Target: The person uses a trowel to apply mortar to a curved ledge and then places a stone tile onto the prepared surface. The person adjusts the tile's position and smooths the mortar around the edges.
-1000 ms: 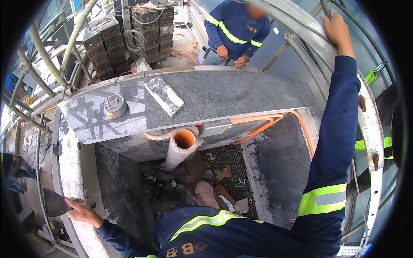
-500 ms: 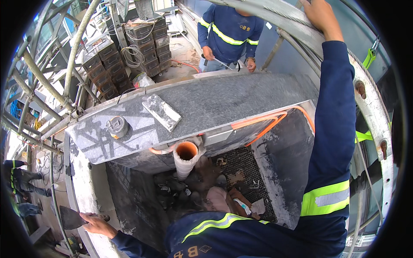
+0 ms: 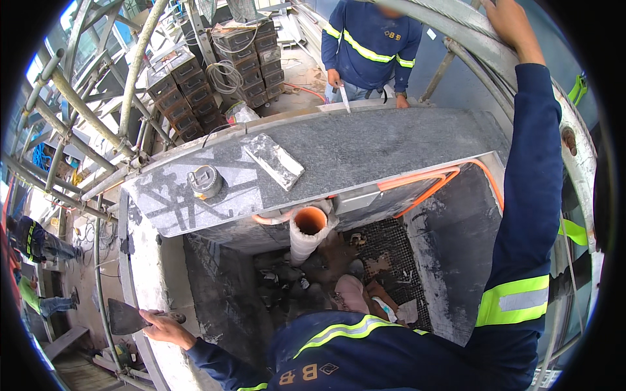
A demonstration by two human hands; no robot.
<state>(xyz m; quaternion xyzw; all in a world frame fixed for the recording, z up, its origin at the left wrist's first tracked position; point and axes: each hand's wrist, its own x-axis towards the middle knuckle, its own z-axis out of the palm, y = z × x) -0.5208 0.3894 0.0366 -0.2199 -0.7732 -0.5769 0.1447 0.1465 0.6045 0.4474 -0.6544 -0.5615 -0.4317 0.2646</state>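
Observation:
My left hand is closed round the handle of a trowel with a broad dark blade. It is at the lower left, over the whitish, mortar-smeared wall top. High at the upper right, my right hand grips the edge of a curved grey metal beam, with that arm stretched upward. Below me lies a dark pit, where an upright pipe with an orange inside stands against the far wall. A grey stone slab caps that wall. It bears a small round tin and a white-smeared block.
Beyond the slab stands a co-worker holding a thin pale tool. Orange conduits run along the pit wall. Black mesh and rubble cover the pit floor. Scaffold tubes and stacked dark boxes stand at the left.
My view has swung left, so the scene sits further right. Both my hands keep their holds. The co-worker's pale tool now points down at the slab edge, and their other hand touches the slab.

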